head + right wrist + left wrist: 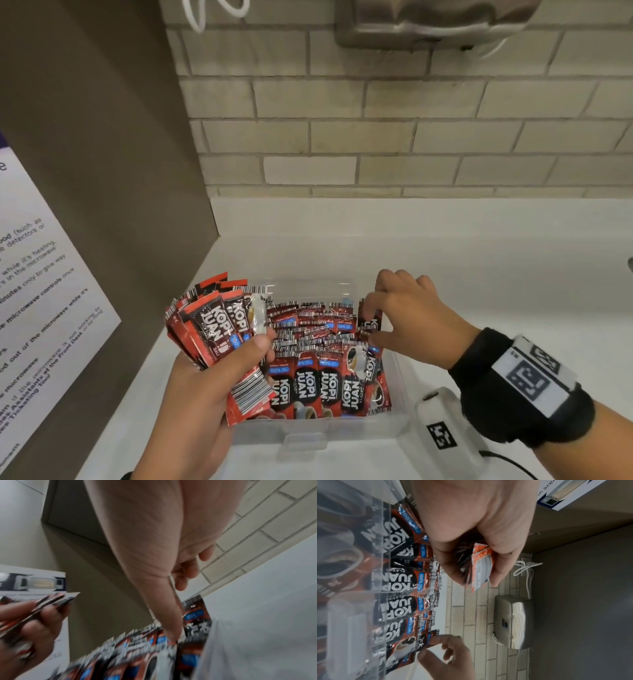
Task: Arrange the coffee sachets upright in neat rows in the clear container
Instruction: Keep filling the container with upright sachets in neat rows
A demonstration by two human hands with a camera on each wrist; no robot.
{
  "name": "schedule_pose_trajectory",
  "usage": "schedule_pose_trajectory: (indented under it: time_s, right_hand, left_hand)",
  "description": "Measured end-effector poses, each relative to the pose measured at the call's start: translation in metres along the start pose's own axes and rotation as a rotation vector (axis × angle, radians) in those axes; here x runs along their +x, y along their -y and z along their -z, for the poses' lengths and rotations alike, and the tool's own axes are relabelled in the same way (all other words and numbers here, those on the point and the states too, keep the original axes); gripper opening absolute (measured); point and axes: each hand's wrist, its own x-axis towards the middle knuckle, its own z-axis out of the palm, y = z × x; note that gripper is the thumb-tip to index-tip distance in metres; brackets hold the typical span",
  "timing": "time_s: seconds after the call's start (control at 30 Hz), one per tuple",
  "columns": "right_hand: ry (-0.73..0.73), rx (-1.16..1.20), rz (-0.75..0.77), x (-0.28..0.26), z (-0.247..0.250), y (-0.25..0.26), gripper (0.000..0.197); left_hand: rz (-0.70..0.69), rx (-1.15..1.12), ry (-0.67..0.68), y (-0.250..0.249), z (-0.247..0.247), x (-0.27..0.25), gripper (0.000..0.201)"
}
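Note:
A clear container (308, 433) stands on the white counter, packed with red-and-black coffee sachets (325, 383) upright in rows. My left hand (239, 356) grips a fanned bundle of sachets (212, 322) just left of the container; the left wrist view shows the same bundle (479, 563) end-on between thumb and fingers. My right hand (371, 323) reaches into the container's right end and pinches one upright sachet (369, 320) between thumb and fingers. That pinched sachet (412, 646) also shows in the left wrist view. The right wrist view is blurred, with the thumb (171, 632) down among the sachet tops.
A brown side panel with a printed notice (41, 291) rises close on the left. A brick wall (376, 137) stands behind, with a steel wall unit (428, 24) above. A white device with a black marker (442, 428) and its cable sits by the container's front right corner.

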Motion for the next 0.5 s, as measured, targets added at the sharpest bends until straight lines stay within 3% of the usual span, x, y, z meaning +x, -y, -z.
schedule_pose_trajectory:
  time_s: [0.1, 0.2, 0.27, 0.33, 0.5]
  right_hand:
    - [0.036, -0.068, 0.002, -0.006, -0.007, 0.008, 0.035]
    - [0.042, -0.086, 0.011, -0.006, -0.014, 0.011, 0.037]
    - [0.038, -0.089, 0.012, -0.004, -0.018, 0.012, 0.037]
    - [0.032, -0.091, 0.011, -0.001, -0.022, 0.012, 0.036]
    - [0.021, -0.021, -0.003, 0.001, -0.024, 0.011, 0.027]
  left_hand:
    - [0.068, -0.005, 0.011, 0.008, 0.010, 0.008, 0.063]
    - [0.097, -0.106, -0.054, 0.023, 0.037, 0.005, 0.105]
    - [0.046, 0.009, 0.016, 0.014, 0.022, 0.005, 0.097]
    - [0.037, 0.048, -0.039, 0.006, 0.005, 0.006, 0.092]
    - [0.005, 0.018, -0.003, 0.008, 0.011, 0.009, 0.089]
